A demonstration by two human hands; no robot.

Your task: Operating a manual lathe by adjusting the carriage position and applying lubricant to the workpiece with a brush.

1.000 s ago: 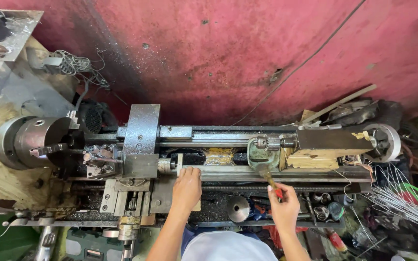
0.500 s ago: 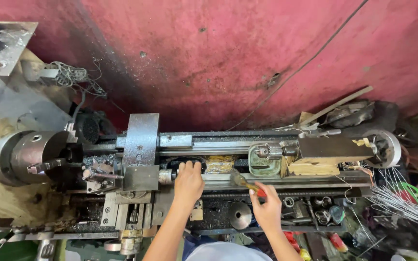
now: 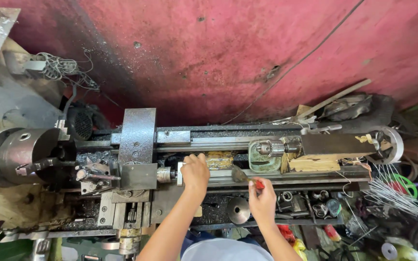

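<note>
Both hands shifted left along lathe bed [image 3: 247, 145], left hand [image 3: 195, 172] curled on bed edge by carriage [image 3: 136, 154], right hand [image 3: 262, 200] fingers shut round red-handled brush [image 3: 246, 178], bristles on front rail, open rail w/ room toward tailstock [image 3: 335, 145].

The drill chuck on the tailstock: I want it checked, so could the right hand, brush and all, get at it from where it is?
Probably yes. The right hand holds a red-handled brush at the bed, just left of the drill chuck, with nothing between them.

brush [image 3: 246, 178] bristles blurred, chuck [image 3: 6, 154] cut off at left edge
</note>
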